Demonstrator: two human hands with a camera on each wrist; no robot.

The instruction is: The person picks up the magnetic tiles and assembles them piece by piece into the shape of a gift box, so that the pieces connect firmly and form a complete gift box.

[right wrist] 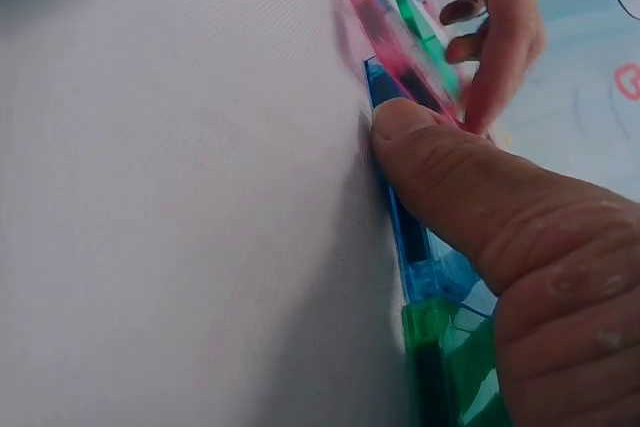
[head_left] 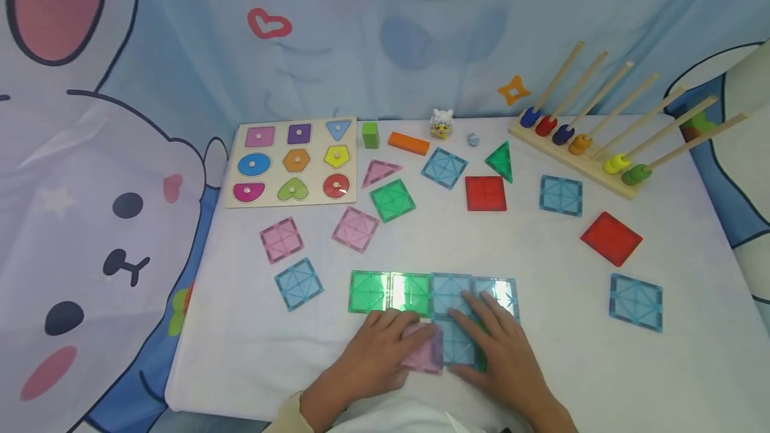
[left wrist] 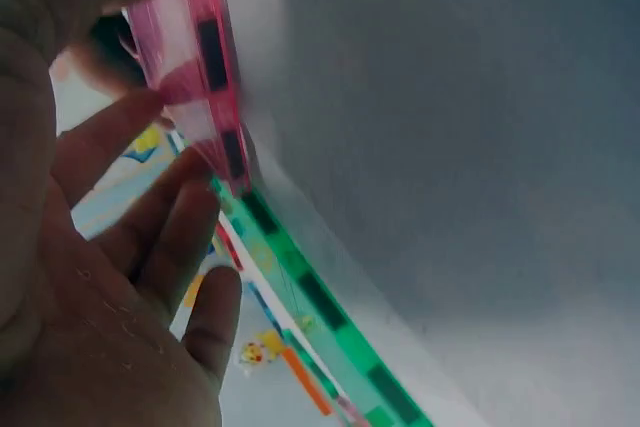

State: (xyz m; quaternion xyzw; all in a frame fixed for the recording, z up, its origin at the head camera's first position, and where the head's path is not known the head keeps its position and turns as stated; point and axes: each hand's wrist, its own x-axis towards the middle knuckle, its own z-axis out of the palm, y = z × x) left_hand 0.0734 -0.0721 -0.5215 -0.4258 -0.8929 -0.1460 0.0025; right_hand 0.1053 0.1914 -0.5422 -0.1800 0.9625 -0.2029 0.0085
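While the left hand pinches a pink tile between thumb and fingers, the tile sits beside the left side of a blue tile, near the middle of the counter's near edge; whether the two lie flush cannot be told. Right hand: fingers extended over the assembled tiles, thumb pressed to the blue tile's near edge. Green tile: partly hidden under the right palm. Row beyond: two green tiles, then two blue squares, laid edge to edge.

Toward the left edge: one loose pink square, one loose blue square. Toward the right edge: one red square, one clear blue square.

Far left corner: wooden shape board, nine coloured pieces seated. Far edge, middle: green block, orange block, small figurine. Far right corner: peg rack, seven pegs, coloured beads at their bases. Backdrop: pale blue printed cloth.
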